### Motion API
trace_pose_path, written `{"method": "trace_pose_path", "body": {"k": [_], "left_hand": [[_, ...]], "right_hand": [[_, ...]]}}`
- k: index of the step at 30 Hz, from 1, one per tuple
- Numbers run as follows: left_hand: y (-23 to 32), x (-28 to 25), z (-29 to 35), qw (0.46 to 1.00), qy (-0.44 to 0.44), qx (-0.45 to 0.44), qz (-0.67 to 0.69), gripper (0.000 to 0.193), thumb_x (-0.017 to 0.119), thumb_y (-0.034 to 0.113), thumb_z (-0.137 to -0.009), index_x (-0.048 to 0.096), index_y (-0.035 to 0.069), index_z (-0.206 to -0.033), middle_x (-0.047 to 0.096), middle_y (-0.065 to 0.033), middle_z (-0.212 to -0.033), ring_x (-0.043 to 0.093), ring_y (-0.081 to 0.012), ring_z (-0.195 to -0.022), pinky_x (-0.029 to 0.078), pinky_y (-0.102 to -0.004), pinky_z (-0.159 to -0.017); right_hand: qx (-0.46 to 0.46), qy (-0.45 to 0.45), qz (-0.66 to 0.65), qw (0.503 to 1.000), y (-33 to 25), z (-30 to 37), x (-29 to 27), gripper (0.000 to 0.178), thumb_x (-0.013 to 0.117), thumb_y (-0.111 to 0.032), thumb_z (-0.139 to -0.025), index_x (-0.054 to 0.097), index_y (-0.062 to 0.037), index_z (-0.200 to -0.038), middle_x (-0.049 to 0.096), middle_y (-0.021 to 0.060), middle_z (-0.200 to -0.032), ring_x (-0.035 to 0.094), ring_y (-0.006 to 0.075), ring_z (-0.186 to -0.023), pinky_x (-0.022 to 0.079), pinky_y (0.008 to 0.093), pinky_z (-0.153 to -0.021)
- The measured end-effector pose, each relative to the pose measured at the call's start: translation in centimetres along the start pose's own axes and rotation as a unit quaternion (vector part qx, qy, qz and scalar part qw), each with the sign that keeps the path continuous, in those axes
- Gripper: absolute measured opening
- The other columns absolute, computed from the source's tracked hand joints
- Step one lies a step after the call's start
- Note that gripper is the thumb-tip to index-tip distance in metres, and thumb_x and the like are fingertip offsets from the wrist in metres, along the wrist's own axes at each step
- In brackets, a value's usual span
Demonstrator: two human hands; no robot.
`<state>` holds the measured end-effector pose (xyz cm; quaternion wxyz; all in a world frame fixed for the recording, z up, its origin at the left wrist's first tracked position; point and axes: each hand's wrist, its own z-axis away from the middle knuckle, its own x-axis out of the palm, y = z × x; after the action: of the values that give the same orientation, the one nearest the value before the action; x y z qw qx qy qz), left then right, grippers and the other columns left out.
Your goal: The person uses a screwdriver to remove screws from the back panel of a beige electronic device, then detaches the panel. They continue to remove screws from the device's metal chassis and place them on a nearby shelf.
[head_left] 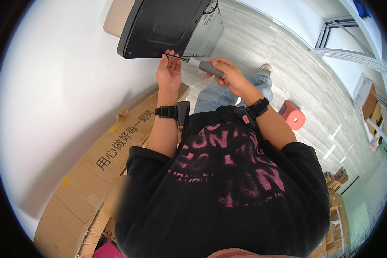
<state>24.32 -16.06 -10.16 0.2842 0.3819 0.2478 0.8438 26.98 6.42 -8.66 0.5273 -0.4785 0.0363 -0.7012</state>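
Observation:
My right hand (230,75) is closed round the grey handle of a screwdriver (208,68), whose thin shaft points left. At the far end of that shaft, my left hand (169,73) has its thumb and forefinger together round the tip, palm turned up. Whether a screw sits between those fingers is too small to tell. Just beyond them is the lower edge of a large black panel (163,28) with rounded corners. It is part of a boxy appliance with a light grey metal side (206,36).
A long cardboard box (81,193) lies along the white wall (51,86) to my left. On the grey wood-look floor (249,34) stands a red stool (293,115), right of my leg. Shelving (352,53) and several cardboard boxes (339,176) line the right side.

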Motion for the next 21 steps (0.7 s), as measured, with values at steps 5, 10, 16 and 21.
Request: {"method": "trace_pose_path", "body": {"k": [5, 10, 16, 21], "left_hand": [[-0.1, -0.3, 0.0, 1.0, -0.012, -0.003, 0.022, 0.023, 0.053, 0.024, -0.093, 0.056, 0.008, -0.109, 0.063, -0.0026, -0.103, 0.06, -0.018, -0.092, 0.051, -0.0303, -0.076], [0.2, 0.1, 0.2, 0.999, -0.015, -0.011, 0.037, 0.022, 0.049, 0.022, -0.095, 0.057, 0.006, -0.107, 0.063, -0.0035, -0.104, 0.059, -0.0186, -0.094, 0.051, -0.0296, -0.077], [0.3, 0.4, 0.4, 0.999, -0.005, -0.013, 0.036, 0.021, 0.049, 0.021, -0.095, 0.057, 0.005, -0.106, 0.063, -0.004, -0.102, 0.059, -0.0193, -0.094, 0.051, -0.0297, -0.078], [0.3, 0.7, 0.6, 1.0, -0.004, -0.014, 0.012, 0.017, 0.053, 0.019, -0.093, 0.057, 0.006, -0.104, 0.062, -0.0037, -0.095, 0.059, -0.0173, -0.091, 0.052, -0.029, -0.077]], "right_hand": [[-0.021, -0.004, 0.028, 0.999, -0.3, 0.2, 0.3, 0.027, 0.048, -0.025, -0.094, 0.057, -0.0039, -0.109, 0.065, 0.0101, -0.082, 0.043, 0.007, -0.052, 0.033, 0.0198, -0.046], [-0.041, 0.017, 0.07, 0.997, 0.0, 0.2, 0.7, 0.025, 0.052, -0.023, -0.092, 0.057, -0.0073, -0.111, 0.064, 0.0059, -0.084, 0.046, 0.006, -0.056, 0.035, 0.0193, -0.05], [-0.07, 0.028, 0.144, 0.987, -0.3, 0.8, 1.4, 0.026, 0.061, -0.011, -0.086, 0.058, -0.0076, -0.112, 0.06, 0.0011, -0.091, 0.054, 0.006, -0.069, 0.043, 0.021, -0.062], [-0.224, 0.025, 0.241, 0.944, 0.6, 0.1, 1.0, 0.031, 0.064, -0.003, -0.081, 0.059, -0.0063, -0.112, 0.059, 0.0011, -0.097, 0.055, 0.0085, -0.084, 0.045, 0.0229, -0.072]]}}
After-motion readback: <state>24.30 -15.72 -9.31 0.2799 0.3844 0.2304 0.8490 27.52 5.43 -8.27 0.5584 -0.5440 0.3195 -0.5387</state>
